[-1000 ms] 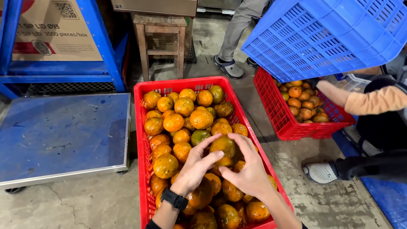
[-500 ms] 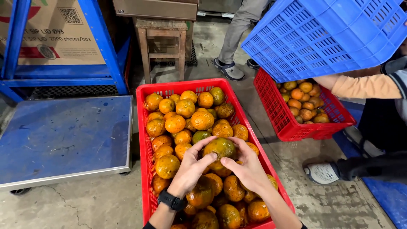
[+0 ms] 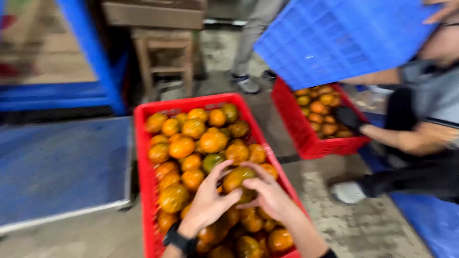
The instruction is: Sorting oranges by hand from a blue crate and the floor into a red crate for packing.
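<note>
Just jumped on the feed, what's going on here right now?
Both hands, left and right, cup one greenish-orange fruit over a red crate full of the same fruit. Beside it, a co-worker tips a blue crate above a second red crate that also holds fruit. A blue platform lies left of the near crate.

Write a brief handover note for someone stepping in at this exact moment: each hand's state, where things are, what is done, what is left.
Left hand, black watch on wrist: fingers against a greenish-orange round fruit.
Right hand: cupped over the same fruit; both hold it just above the pile.
Red plastic crate on the concrete floor: full of fruit.
Nearby: another person tips a blue plastic crate above a second red crate.
Done: one fruit picked up. Left: the rest lie in the crate.
</note>
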